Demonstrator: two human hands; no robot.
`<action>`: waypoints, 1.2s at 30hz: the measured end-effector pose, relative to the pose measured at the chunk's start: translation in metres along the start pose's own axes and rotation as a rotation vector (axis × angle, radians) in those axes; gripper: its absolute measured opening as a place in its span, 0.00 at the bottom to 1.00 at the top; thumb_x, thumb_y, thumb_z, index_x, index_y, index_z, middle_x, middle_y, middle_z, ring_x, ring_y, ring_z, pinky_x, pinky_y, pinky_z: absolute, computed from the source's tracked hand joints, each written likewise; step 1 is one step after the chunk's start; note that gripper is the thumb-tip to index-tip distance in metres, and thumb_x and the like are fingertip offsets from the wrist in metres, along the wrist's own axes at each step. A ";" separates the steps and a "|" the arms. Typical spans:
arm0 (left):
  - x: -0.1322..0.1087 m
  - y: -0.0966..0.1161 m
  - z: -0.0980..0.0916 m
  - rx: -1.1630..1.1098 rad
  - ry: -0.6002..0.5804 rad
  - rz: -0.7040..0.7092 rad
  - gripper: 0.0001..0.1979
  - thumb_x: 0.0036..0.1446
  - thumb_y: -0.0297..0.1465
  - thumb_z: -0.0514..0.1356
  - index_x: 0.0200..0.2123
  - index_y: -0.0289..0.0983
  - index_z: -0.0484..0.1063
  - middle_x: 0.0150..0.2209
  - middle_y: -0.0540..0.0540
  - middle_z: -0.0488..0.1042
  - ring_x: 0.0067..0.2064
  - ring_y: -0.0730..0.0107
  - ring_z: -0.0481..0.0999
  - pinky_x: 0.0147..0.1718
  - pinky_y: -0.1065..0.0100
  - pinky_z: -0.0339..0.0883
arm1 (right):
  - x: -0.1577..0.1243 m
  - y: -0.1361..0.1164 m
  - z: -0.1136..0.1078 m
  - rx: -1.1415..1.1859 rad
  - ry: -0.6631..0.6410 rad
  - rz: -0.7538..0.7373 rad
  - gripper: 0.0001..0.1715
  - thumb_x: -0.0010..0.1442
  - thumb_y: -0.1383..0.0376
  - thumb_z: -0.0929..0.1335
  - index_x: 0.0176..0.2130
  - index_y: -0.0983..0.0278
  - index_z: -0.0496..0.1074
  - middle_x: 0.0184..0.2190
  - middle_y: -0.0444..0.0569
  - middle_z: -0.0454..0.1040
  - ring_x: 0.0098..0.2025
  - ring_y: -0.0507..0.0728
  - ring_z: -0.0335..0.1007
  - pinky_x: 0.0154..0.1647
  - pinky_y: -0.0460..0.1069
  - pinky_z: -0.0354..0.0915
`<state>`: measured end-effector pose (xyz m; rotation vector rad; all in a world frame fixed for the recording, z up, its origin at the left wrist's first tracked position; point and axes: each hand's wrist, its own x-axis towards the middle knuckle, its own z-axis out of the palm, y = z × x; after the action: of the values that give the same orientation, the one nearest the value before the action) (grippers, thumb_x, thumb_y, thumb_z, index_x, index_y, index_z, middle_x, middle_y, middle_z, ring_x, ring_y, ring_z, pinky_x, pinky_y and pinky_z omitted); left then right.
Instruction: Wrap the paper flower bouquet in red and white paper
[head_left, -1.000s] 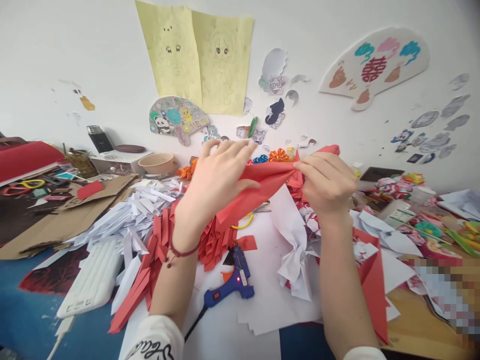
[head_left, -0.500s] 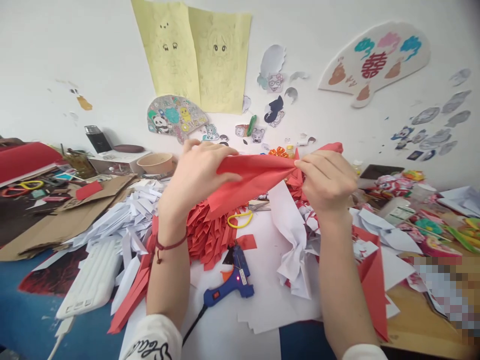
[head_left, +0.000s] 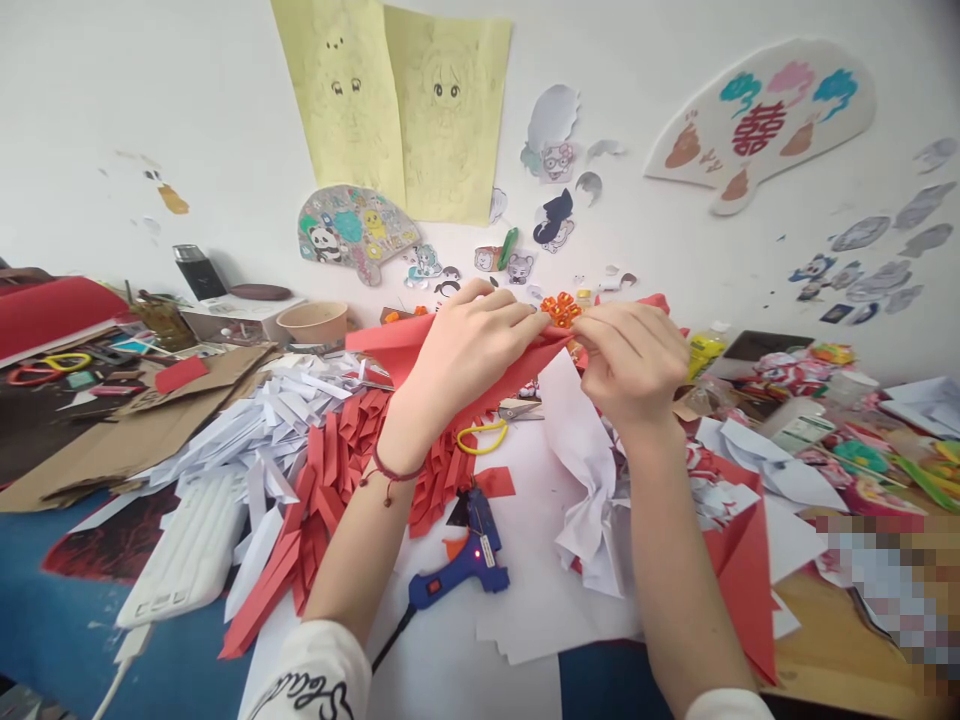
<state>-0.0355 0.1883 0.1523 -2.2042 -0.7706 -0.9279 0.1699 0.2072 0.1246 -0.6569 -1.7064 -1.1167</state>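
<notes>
Holding a red paper sheet (head_left: 386,345) up off the worktop (head_left: 67,620), well clear of the clutter, likely to keep the fold free to work. Left hand (head_left: 469,350) curled over the top edge, fingers pressed together on it; right hand (head_left: 634,365) just beside it, pinching the narrow end with the fingertips. Below, red folded strips (head_left: 330,480) heaped beside white folded strips (head_left: 255,430), seemingly sorted by colour. Blue glue gun (head_left: 461,565) parked on white paper (head_left: 525,600) within easy reach, small red light glowing. Readable: a red double-happiness character on the fan-shaped cutout (head_left: 757,125); black script on the left sleeve (head_left: 315,690), too cut off to read.
</notes>
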 end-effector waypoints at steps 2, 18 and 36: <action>-0.001 -0.002 0.004 0.023 -0.005 0.017 0.16 0.70 0.26 0.48 0.36 0.38 0.74 0.28 0.47 0.77 0.33 0.66 0.75 0.41 0.61 0.61 | 0.001 0.002 -0.001 -0.012 0.033 -0.010 0.17 0.64 0.75 0.59 0.36 0.61 0.74 0.33 0.49 0.80 0.39 0.57 0.77 0.41 0.53 0.70; -0.027 -0.053 -0.013 0.131 0.025 -0.151 0.16 0.61 0.19 0.50 0.30 0.41 0.74 0.23 0.51 0.73 0.26 0.69 0.65 0.31 0.62 0.59 | -0.018 0.051 -0.018 -0.029 0.156 0.124 0.16 0.58 0.76 0.61 0.31 0.60 0.74 0.26 0.49 0.74 0.33 0.62 0.73 0.37 0.56 0.63; -0.015 -0.027 0.006 -0.092 0.002 -0.076 0.13 0.64 0.23 0.52 0.34 0.37 0.76 0.25 0.48 0.76 0.27 0.72 0.70 0.29 0.67 0.58 | -0.004 0.040 -0.023 -0.082 0.189 0.009 0.17 0.51 0.80 0.61 0.28 0.61 0.72 0.24 0.46 0.75 0.31 0.56 0.72 0.34 0.50 0.63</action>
<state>-0.0604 0.2061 0.1460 -2.2666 -0.8311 -1.0209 0.2134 0.2045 0.1385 -0.5890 -1.5023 -1.2084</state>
